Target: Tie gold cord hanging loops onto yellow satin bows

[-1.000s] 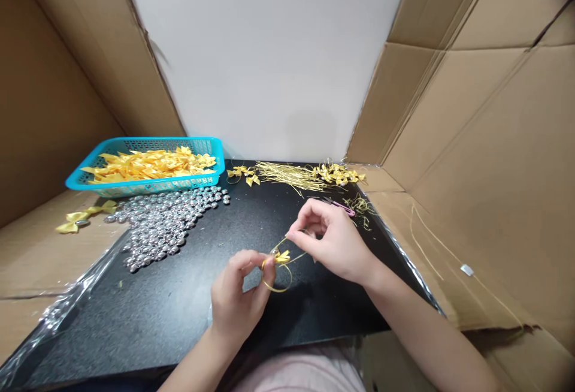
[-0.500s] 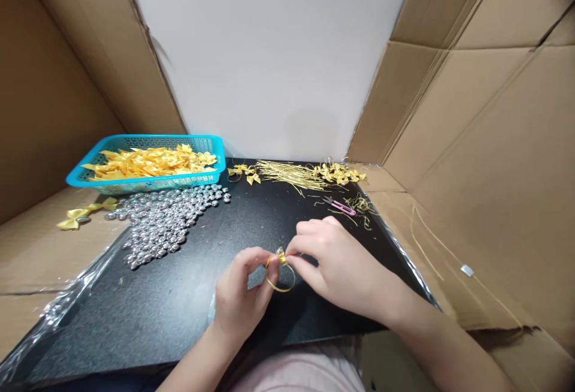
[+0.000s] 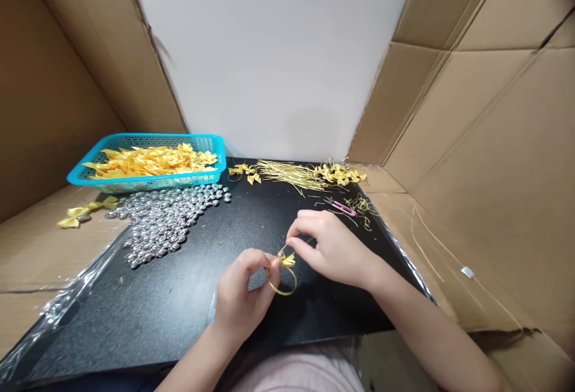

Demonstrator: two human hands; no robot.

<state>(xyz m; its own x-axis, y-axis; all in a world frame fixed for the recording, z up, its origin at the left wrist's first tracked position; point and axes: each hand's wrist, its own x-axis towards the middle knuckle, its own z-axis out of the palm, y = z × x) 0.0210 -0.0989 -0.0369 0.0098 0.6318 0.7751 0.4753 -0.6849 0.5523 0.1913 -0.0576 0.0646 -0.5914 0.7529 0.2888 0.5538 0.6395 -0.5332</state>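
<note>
My left hand pinches a yellow ribbon bow between thumb and fingers, above the near part of the black table. A silver bead sits at the middle of the bow, and a loop of gold wire hangs below it. To the right, my right hand is closed with thumb and forefinger pinching the thin free end of the gold wire, just up and right of the bead. Part of the bow is hidden behind the left fingers.
A blue basket of yellow bows stands at the back left, with many silver beads before it. Gold wire strips, finished bows, pink thread snips and wire scraps lie farther back. Cardboard walls flank the table.
My right hand has moved slightly up, away from the bow, drawing the wire end with it. More of the bow's right side shows. The left hand keeps its pinch almost in place.
</note>
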